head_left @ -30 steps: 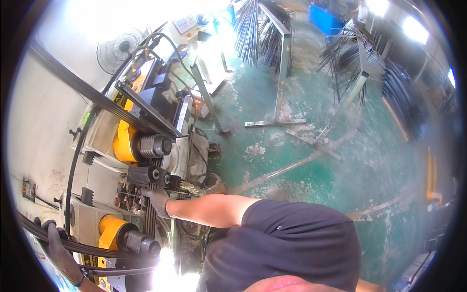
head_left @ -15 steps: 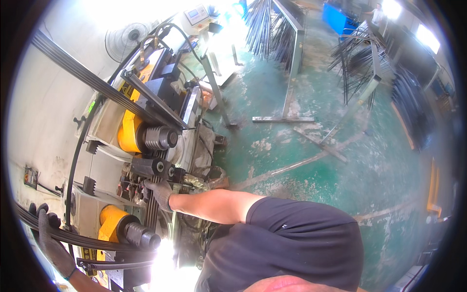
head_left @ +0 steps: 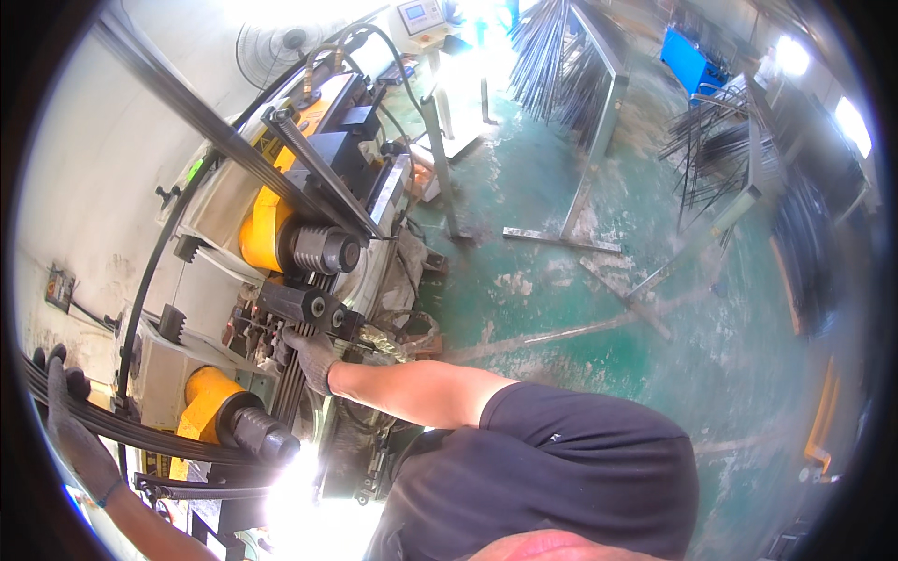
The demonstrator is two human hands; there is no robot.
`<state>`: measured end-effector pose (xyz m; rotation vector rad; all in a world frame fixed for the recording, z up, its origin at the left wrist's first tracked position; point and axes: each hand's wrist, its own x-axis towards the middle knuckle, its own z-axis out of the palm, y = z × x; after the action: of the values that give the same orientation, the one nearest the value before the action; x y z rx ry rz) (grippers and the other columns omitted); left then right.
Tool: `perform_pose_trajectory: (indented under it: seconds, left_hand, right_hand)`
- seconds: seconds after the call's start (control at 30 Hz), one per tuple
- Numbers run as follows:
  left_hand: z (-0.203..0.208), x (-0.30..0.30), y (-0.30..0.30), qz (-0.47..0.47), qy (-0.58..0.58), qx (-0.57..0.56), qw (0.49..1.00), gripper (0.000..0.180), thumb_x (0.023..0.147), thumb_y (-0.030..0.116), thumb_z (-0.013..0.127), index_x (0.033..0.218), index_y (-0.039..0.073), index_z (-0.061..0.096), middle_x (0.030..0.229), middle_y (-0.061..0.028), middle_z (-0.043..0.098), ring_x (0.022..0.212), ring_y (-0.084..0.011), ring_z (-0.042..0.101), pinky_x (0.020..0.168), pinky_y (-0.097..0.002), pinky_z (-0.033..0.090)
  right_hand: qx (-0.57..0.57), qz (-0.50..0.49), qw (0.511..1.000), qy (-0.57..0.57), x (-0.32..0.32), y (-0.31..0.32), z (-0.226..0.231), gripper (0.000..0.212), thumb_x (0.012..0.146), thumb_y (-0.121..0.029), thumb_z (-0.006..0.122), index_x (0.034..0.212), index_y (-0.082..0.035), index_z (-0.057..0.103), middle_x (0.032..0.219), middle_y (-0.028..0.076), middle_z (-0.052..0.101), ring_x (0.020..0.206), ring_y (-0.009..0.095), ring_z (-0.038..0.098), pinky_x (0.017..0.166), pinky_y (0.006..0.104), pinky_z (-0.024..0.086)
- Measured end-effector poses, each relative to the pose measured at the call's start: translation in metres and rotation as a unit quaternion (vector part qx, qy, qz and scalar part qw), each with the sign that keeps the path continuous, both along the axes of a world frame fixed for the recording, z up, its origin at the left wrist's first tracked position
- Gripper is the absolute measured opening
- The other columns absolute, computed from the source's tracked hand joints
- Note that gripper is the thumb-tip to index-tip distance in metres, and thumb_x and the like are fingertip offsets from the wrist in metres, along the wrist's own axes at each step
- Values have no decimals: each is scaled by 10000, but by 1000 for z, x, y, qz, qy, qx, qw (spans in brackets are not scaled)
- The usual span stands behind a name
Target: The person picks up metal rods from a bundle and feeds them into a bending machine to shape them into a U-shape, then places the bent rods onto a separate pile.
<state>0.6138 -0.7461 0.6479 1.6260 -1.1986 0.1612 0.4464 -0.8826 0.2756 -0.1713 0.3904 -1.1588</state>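
Both of my hands wear grey gloves. At the lower left, my left hand [head_left: 79, 439] is closed around the outer end of a bundle of dark metal bars [head_left: 154, 436]. That end runs past the lower yellow-collared roller [head_left: 257, 432] of a bending machine. My right hand [head_left: 312, 359] grips the bundle's middle stretch, just below a dark clamp block [head_left: 295, 304]; its fingertips are partly hidden. Beyond the clamp, an upper ribbed roller [head_left: 327, 249] stands beside the other end of the bars [head_left: 215, 126], which slants toward the upper left.
A yellow-and-black machine arm [head_left: 323, 98] and hoses lie along the upper left, near a fan [head_left: 281, 47] and a control panel [head_left: 420, 15]. Steel racks [head_left: 599, 140] with hanging rods stand on the green floor [head_left: 524, 299]. A blue box [head_left: 690, 58] is farther back.
The whole view has turned slightly, so the upper machine sits farther right and the lower part farther left. Both hands keep their hold on the bars, with little movement against the machine.
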Motion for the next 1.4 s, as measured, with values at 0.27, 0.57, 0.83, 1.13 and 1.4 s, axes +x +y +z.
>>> perform_pose_trajectory:
  seconds: [0.27,0.57,0.83,1.13,1.4]
  left_hand:
    - [10,36,11,-7,10,-15,1000,367,1083,193,490,1367,44,668,1211,-9,635,991,-92,570,946,-246,443]
    - [-27,24,49,-14,120,22,992,374,1006,56,587,1371,-13,624,1122,-68,709,959,-121,649,919,-266,515]
    - [-22,30,68,-3,113,48,992,410,1004,39,600,1409,-13,562,1191,-119,724,1037,-189,712,968,-316,565]
    - [-17,26,77,21,134,87,987,425,1033,109,579,1442,-4,550,1216,-144,732,1110,-214,721,1027,-321,541]
    - [-13,1,79,95,92,146,980,387,1044,187,578,1377,-6,627,1131,-138,755,1070,-196,728,1025,-318,531]
  right_hand:
    - [-10,-2,998,69,4,2,-8,129,983,-172,674,928,-57,656,730,30,641,603,163,602,584,327,470]
    - [-6,66,992,108,-30,-1,-24,156,996,-136,651,1100,-22,630,848,113,688,697,255,697,605,415,602]
    - [-29,116,990,76,-16,-13,-57,117,998,-149,672,1024,-44,629,851,101,686,753,262,708,701,423,612]
    - [-28,129,987,95,-15,-13,-68,241,954,-163,718,1150,-56,626,974,70,705,864,211,694,795,374,570]
    - [-20,123,988,94,-18,-13,-62,371,897,-162,760,1209,-41,599,1059,59,698,929,188,662,846,348,523]
